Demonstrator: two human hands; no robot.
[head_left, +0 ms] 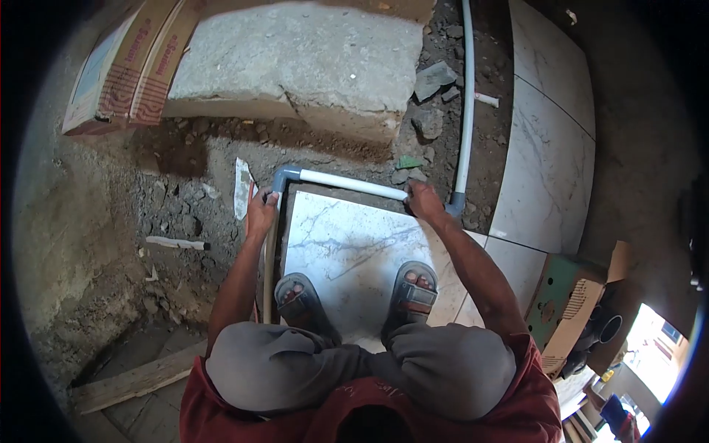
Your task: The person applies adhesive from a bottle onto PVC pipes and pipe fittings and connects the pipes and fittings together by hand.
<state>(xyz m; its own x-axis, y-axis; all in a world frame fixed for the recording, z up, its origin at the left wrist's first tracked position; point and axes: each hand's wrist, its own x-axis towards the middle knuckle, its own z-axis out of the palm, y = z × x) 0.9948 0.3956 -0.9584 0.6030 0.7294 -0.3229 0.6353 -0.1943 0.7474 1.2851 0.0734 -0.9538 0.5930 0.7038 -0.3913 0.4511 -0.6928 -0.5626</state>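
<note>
A white pipe [354, 184] lies across the far edge of a marbled tile [354, 229], its left end in a grey elbow [286, 175]. My left hand [261, 210] is closed around the upright pipe just below that elbow. At the white pipe's right end, the fingers of my right hand [425, 199] are closed on it. Right of that hand, a second grey elbow [456, 204] sits at the bottom of a long grey pipe [467, 96]. My sandalled feet rest on the tile, between my arms.
A concrete slab [303, 59] and cardboard boxes [140, 70] are beyond the pipe. Loose stones [428, 122] lie in the soil. A wooden plank [140, 380] is at lower left, an open carton [572, 310] with black fittings at right. Marbled tiles [543, 162] line the right.
</note>
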